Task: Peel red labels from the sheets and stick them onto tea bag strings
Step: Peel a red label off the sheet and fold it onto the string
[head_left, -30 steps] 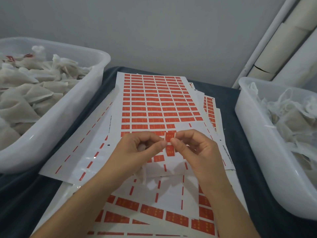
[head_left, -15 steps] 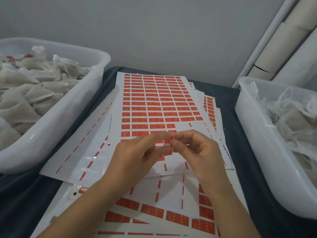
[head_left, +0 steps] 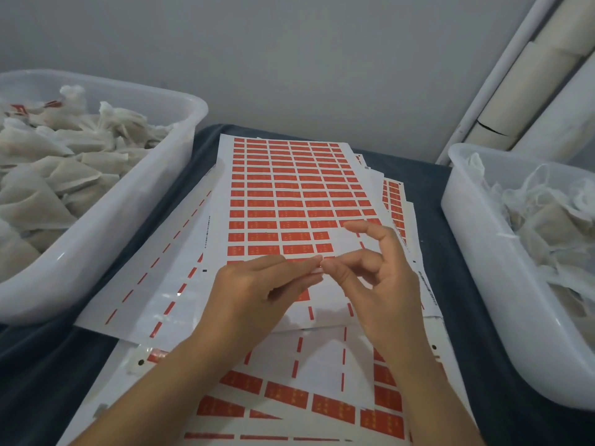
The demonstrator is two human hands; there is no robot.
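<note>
Both hands meet over the near part of the top label sheet (head_left: 289, 194), just above its peeled rows. My left hand (head_left: 254, 294) has thumb and forefinger stretched out to the right, their tips closed together at the meeting point. My right hand (head_left: 380, 284) pinches with thumb and forefinger from the opposite side, the other fingers lifted and fanned away.

Between the two sets of fingertips I see only a thin pale sliver (head_left: 317, 268). I take it to be the tea bag string, perhaps with a label folded round it, but no red shows there and I cannot tell which. So: both hands pinching one small item; its identity uncertain.

Key relation: the pinched item lies along a left-right line, running from the left fingertips into the right ones, so the hands oppose each other along its long axis. Neither hand is nearer; both are on it.

The remaining red labels (head_left: 299, 236) lie on the sheet just beyond the fingertips, the nearest unpeeled row directly behind the pinch. The right hand's free fingers hover over that row's right end, so I judge the right hand better placed for the next peel.

Tea bags fill the left tub (head_left: 96, 233) and the right tub (head_left: 483, 284), both well apart from the grip.
</note>
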